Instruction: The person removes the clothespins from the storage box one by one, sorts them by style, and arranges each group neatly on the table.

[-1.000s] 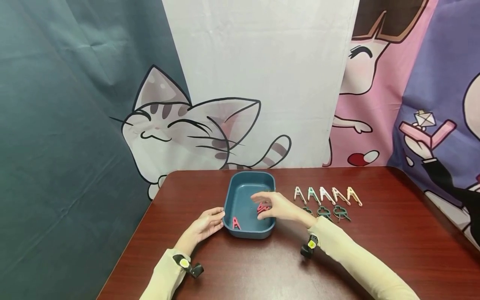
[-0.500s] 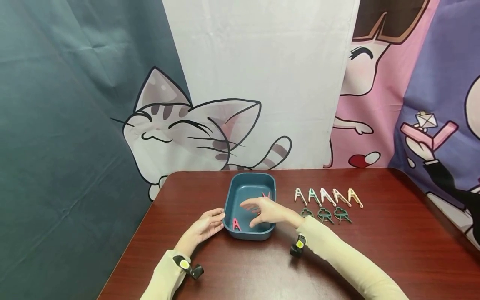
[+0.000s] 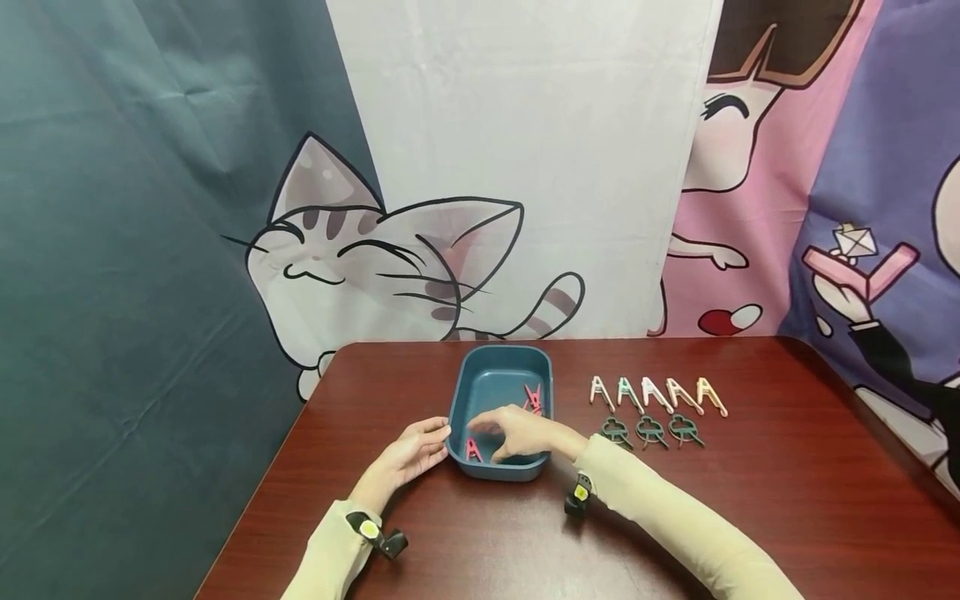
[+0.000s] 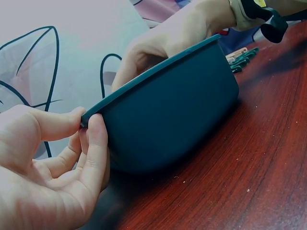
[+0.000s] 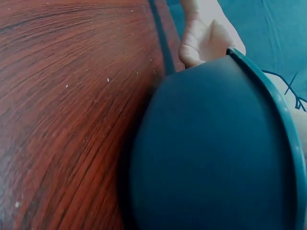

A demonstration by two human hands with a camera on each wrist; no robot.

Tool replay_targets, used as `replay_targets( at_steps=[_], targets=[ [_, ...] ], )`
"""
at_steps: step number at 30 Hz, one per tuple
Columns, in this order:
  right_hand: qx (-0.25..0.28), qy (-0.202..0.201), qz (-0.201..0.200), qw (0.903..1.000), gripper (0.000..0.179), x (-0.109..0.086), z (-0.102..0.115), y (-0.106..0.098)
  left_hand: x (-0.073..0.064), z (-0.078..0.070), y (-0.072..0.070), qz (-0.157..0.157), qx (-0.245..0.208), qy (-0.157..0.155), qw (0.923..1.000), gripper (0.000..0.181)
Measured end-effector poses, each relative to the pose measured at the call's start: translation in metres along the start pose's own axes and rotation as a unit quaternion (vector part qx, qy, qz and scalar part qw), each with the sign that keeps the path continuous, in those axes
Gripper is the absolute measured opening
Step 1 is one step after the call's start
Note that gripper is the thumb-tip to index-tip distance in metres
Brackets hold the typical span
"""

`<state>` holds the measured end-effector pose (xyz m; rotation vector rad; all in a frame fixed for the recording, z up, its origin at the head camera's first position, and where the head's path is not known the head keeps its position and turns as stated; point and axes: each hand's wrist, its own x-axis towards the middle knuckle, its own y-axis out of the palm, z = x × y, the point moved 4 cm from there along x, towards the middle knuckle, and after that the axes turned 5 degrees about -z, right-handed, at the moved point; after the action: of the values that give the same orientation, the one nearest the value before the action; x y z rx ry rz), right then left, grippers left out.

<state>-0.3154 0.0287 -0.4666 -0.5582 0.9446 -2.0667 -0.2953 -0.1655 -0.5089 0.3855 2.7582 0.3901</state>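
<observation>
A blue plastic basin (image 3: 501, 472) stands on the table, with a pink-red clothespin (image 3: 472, 451) near its front left corner. More pink-red clothespins (image 3: 533, 397) lie along its right side, partly behind my right hand. My left hand (image 3: 411, 452) holds the basin's left rim; in the left wrist view the thumb (image 4: 62, 123) is at the rim and the fingers lie against the outer wall. My right hand (image 3: 519, 431) reaches over the right wall into the basin, thumb and fingers spread apart, close to the front left clothespin. The basin wall hides its fingertips in the right wrist view.
To the right of the basin, pale, mint and yellow clothespins (image 3: 651, 395) lie in a row on the brown table (image 3: 637, 533). In front of them are 3 dark green round clips (image 3: 650, 430). A printed cloth (image 3: 585, 167) hangs behind the table.
My right hand has moved left and toward the front inside the basin, uncovering the pink-red clothespins at the right side. The left hand stays at the rim.
</observation>
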Motion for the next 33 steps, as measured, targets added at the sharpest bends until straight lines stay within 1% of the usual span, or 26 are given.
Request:
replay_targets(
  at_steps=[5,11,18,22,24,27,30,33],
  targets=[
    [-0.020,-0.001,0.008,0.9998,0.063,0.004,-0.002,0.007,-0.001,0.002,0.001,0.003,-0.002,-0.002,1.0000,0.013],
    [-0.065,-0.013,0.014,0.9977,0.063,0.008,0.000,0.012,-0.003,0.002,0.002,0.005,-0.004,-0.001,1.0000,0.014],
    [-0.059,-0.008,0.001,0.9982,0.054,0.013,-0.003,0.013,-0.004,-0.001,0.004,0.010,-0.007,0.000,0.9999,0.014],
    [-0.053,-0.006,-0.024,0.9983,0.048,0.014,-0.006,0.008,-0.002,-0.001,0.004,0.005,-0.003,0.000,1.0000,0.016],
    [-0.037,0.009,-0.036,0.9986,0.045,0.015,-0.008,0.005,-0.001,-0.001,0.003,0.001,0.000,0.000,1.0000,0.017],
    [0.005,0.041,-0.047,0.9980,0.041,0.015,-0.013,0.002,0.001,-0.001,0.002,-0.007,0.000,-0.004,1.0000,0.016],
    [0.033,0.071,-0.043,0.9960,0.046,0.015,-0.017,0.001,0.001,-0.001,0.002,-0.010,-0.002,-0.005,0.9999,0.013],
    [0.013,0.077,-0.030,0.9965,0.052,0.015,-0.017,0.004,-0.001,0.000,0.002,-0.004,-0.005,-0.006,1.0000,0.013]
  ],
)
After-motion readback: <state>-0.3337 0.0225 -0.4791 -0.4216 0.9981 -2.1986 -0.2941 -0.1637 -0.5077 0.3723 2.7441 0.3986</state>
